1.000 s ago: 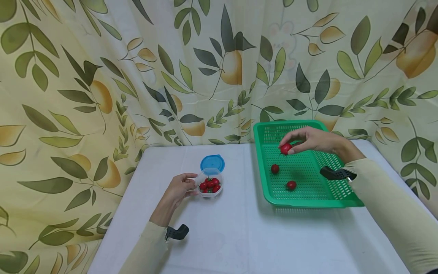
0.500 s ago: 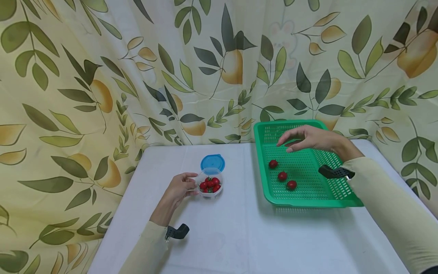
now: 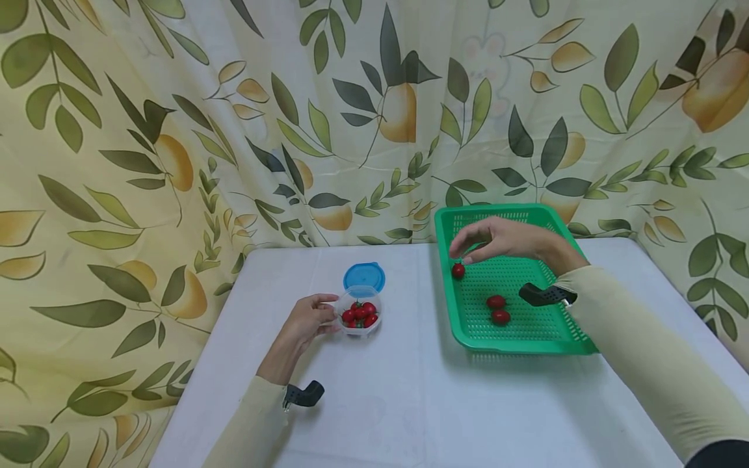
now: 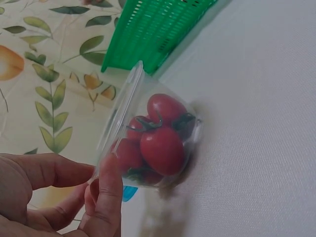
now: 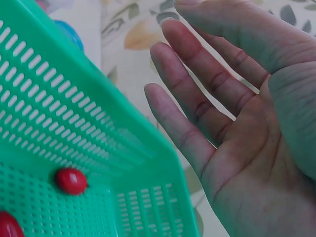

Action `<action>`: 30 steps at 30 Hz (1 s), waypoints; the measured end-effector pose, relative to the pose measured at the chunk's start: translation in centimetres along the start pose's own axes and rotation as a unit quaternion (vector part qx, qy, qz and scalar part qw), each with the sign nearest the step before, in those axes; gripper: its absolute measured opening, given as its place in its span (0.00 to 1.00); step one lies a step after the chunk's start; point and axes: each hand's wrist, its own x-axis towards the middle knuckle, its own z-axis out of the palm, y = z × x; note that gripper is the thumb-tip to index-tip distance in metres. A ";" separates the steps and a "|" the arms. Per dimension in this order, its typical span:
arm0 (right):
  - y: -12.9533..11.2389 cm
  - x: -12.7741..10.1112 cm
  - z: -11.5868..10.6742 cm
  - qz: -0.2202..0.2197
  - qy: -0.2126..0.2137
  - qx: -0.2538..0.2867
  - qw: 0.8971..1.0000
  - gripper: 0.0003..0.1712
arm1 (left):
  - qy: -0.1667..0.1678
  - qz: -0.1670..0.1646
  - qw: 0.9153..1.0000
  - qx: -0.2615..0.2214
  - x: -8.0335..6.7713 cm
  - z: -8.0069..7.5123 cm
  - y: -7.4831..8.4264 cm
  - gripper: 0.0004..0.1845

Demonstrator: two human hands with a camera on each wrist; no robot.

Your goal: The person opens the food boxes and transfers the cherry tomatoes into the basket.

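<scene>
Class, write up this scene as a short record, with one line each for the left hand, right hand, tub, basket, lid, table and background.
Left hand: holds the side of the tub
Right hand: above the basket, holding nothing
Tub: clear, uncovered, red tomatoes with green stems inside
Basket: green, full of small holes, three red tomatoes in it
Lid: blue, just beyond the tub
Table: white covering
Background: curtain printed with leaves and fruit

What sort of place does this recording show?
Probably an indoor corner set up for tabletop work: a leaf-patterned curtain hangs right behind a white table, which holds a green basket and a clear tub of red tomatoes.
</scene>
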 end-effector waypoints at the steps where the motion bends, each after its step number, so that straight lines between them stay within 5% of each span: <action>1: -0.2 0.3 0.2 0.002 -0.004 0.002 1.000 0.18 | 0.001 -0.001 1.000 0.000 0.0 0.0 0.0 0.23; 30: -3.9 11.1 7.9 -0.006 -0.129 -0.023 0.991 0.19 | 0.005 -0.003 1.000 -0.004 0.2 0.0 -0.1 0.23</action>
